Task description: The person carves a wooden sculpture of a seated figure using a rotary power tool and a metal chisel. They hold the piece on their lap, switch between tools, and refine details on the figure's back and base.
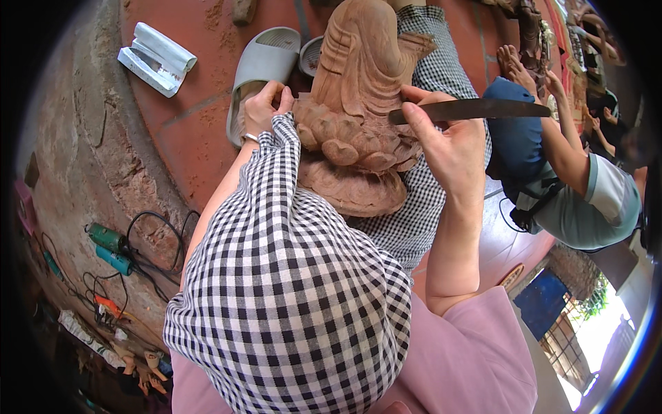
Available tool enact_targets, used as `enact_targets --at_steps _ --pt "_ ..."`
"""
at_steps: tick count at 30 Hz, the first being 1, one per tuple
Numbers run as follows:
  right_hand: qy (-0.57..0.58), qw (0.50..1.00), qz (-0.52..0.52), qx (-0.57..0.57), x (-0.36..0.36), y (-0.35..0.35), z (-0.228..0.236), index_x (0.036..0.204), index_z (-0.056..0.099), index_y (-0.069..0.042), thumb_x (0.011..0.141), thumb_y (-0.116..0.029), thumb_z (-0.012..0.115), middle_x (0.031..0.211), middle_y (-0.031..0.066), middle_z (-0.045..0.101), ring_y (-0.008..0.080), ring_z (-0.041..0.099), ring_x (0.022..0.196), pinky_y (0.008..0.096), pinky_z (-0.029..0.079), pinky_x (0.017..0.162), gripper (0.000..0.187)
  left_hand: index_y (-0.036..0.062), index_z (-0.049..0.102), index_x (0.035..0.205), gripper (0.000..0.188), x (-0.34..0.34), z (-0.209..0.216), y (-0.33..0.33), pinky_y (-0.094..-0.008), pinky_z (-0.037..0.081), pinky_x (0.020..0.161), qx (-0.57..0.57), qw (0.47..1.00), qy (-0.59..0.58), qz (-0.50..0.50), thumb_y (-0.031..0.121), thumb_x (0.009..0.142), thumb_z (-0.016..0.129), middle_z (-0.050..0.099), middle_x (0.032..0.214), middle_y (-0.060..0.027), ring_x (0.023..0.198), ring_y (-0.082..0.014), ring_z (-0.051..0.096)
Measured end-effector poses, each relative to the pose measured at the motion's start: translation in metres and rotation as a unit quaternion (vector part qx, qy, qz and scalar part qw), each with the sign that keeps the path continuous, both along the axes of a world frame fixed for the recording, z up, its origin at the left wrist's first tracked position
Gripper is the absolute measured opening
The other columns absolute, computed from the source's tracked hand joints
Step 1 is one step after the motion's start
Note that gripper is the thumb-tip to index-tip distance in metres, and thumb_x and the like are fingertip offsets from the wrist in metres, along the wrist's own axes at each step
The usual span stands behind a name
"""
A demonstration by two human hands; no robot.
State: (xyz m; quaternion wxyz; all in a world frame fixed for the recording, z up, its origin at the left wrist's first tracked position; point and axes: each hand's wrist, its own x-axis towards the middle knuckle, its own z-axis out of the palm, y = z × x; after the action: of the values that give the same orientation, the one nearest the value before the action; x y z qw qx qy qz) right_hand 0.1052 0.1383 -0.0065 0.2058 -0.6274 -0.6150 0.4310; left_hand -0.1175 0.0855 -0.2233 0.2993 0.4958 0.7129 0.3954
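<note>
A brown carved wooden statue, a robed figure on a lotus base, stands upright between my legs; its top is cut off by the picture's edge. My right hand holds a dark, flat, slightly curved file between thumb and fingers. One end of it lies close to the statue's side, though contact is hard to judge. Left of the lotus base, my left hand is closed, pinching the black-and-white checked trouser cloth, whose folds run up to the fingers.
A grey slipper and an opened white box lie on red tiles to the left. Green power tools with tangled cords rest lower left. Another person sits close on the right.
</note>
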Motion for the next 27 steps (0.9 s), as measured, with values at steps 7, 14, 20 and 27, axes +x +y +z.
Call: enact_targets --at_steps 7,14,20,27 --pt "-0.059 0.995 0.020 0.081 -0.003 -0.009 -0.004 0.086 0.071 0.005 0.088 -0.009 0.075 0.107 0.0121 0.076 0.0126 0.068 0.081 0.0274 0.053 0.076 0.015 0.0117 0.072 0.102 0.033 0.004 -0.016 -0.001 -0.0409 0.051 0.059 0.044 0.998 -0.002 -0.039 0.036 0.104 0.050 0.065 0.067 -0.0148 0.064 -0.0288 0.069" --pt "-0.090 0.987 0.020 0.131 -0.005 -0.015 -0.010 0.089 0.071 0.004 0.085 -0.016 0.076 0.090 0.0112 0.076 0.0204 0.071 0.079 0.0310 0.055 0.075 0.021 0.0263 0.070 0.129 0.051 0.006 -0.042 -0.009 -0.0396 0.048 0.054 0.009 0.993 -0.034 -0.110 0.055 0.107 0.034 0.058 0.055 -0.0117 0.051 -0.0228 0.061" --pt "0.137 0.985 -0.081 -0.062 0.027 0.004 -0.020 0.106 0.072 0.007 0.089 -0.011 0.070 0.097 0.0109 0.076 0.0130 0.069 0.082 0.0276 0.055 0.074 0.025 0.0109 0.061 0.137 0.065 0.002 -0.037 -0.005 -0.0339 0.054 0.086 -0.128 0.931 -0.314 -0.136 0.060 0.106 0.034 0.072 0.104 -0.0095 0.098 -0.0192 0.068" --pt "0.348 0.915 -0.119 -0.165 0.045 0.011 -0.032 0.122 0.064 0.013 0.094 -0.010 0.065 0.120 0.0216 0.070 0.0218 0.072 0.103 0.0298 0.059 0.090 0.036 0.0100 0.045 0.149 0.057 0.025 0.018 0.035 -0.0477 0.048 0.112 -0.349 0.651 -0.667 0.094 0.047 0.105 0.048 0.058 0.142 -0.0143 0.128 -0.0312 0.058"
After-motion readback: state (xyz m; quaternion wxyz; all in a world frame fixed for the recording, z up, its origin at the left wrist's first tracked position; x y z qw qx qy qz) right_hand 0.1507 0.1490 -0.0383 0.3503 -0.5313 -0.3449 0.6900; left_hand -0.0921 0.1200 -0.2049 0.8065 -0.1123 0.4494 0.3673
